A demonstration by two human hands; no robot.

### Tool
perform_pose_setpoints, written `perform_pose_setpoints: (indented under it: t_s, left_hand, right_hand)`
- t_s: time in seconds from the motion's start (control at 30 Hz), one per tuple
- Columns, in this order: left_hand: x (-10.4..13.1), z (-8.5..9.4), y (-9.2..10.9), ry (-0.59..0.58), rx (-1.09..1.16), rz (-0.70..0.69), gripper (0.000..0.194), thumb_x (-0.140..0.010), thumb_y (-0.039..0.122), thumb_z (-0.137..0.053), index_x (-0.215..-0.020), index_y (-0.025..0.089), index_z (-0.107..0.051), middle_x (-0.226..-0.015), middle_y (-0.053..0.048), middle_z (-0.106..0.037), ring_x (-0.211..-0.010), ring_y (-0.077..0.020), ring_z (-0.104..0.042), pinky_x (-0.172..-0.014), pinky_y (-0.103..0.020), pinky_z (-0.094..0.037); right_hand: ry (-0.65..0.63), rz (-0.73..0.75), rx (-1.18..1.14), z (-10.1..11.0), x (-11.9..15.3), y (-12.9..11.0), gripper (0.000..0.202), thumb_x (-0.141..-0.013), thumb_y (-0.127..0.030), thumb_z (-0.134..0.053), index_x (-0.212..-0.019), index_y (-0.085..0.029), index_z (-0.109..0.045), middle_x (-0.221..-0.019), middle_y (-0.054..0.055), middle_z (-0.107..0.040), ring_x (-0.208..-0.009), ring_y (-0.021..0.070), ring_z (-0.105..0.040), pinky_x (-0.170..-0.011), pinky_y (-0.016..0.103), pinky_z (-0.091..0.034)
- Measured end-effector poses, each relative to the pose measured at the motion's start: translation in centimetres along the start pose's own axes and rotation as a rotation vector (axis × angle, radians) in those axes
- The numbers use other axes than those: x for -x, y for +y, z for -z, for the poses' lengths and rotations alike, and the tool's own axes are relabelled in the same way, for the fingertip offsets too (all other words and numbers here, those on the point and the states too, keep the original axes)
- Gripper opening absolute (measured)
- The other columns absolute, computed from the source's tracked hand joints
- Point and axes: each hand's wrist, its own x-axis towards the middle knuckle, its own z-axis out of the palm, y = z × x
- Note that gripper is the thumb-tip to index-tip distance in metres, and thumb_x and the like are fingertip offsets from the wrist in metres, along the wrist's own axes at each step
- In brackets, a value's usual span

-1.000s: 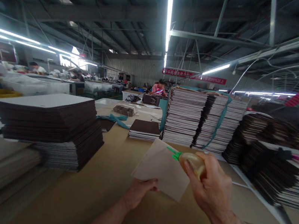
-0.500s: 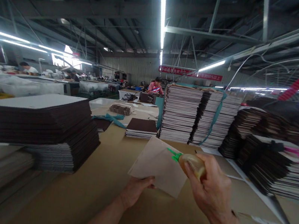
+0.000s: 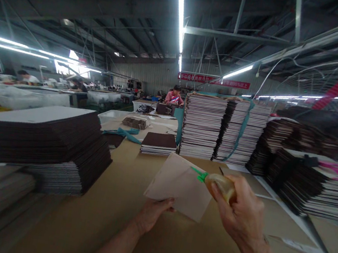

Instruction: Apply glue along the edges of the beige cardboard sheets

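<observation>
A pale, flat rectangular board point(image 3: 179, 183) is tilted above the brown table point(image 3: 105, 202). My left hand point(image 3: 156, 214) grips its lower edge, thumb on the upper face and fingers underneath. In my right hand point(image 3: 239, 206) is a squeeze bottle point(image 3: 219, 186) of yellowish-brown content, its green nozzle pointing left over the board's upper right edge. Whether the nozzle tip touches the board cannot be made out. Beyond the board lies a short stack of dark-covered boards point(image 3: 159, 143).
Tall stacks of boards point(image 3: 204, 127) stand behind, tied with teal cloth. A dark stack with a white top point(image 3: 35, 139) is at the left, and more bound stacks point(image 3: 322, 189) are at the right. A person point(image 3: 174, 96) sits farther back.
The bottle in my right hand has shifted slightly right relative to the board. My left hand keeps its hold on the board. The whole view has shifted a little.
</observation>
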Motion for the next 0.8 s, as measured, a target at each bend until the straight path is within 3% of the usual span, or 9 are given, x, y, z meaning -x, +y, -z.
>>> perform_pose_setpoints:
  t_s: [0.33,0.57,0.8]
  left_hand:
    - [-0.1,0.3,-0.2,-0.016,-0.015,-0.010,0.034,-0.064,0.035,-0.079,-0.092,0.018,-0.072,-0.098,-0.009,-0.070,-0.091,-0.0268,-0.062,-0.071,-0.036,-0.055]
    - [0.0,-0.1,0.2,0.001,0.050,0.021,0.035,-0.056,0.036,-0.084,-0.082,0.016,-0.072,-0.090,-0.007,-0.070,-0.084,-0.0234,-0.061,-0.066,-0.033,-0.055]
    - [-0.1,0.2,-0.1,-0.011,0.032,0.019,0.041,-0.058,0.036,-0.083,-0.092,0.018,-0.071,-0.097,-0.008,-0.070,-0.089,-0.0252,-0.062,-0.066,-0.033,-0.055]
  right_hand:
    - [-0.007,-0.007,0.021,0.6,0.1,0.2,0.032,-0.094,-0.051,-0.050,-0.100,-0.020,-0.053,-0.085,0.002,-0.059,-0.064,0.0160,-0.057,-0.053,0.026,-0.040]
    - [-0.037,-0.082,0.074,1.5,1.2,1.0,0.036,-0.094,-0.053,-0.049,-0.099,-0.018,-0.052,-0.083,0.004,-0.059,-0.067,0.0192,-0.057,-0.056,0.028,-0.039]
    - [-0.003,-0.021,0.007,0.8,0.9,0.7,0.032,-0.094,-0.049,-0.050,-0.101,-0.018,-0.053,-0.086,0.003,-0.058,-0.068,0.0166,-0.057,-0.057,0.026,-0.040]
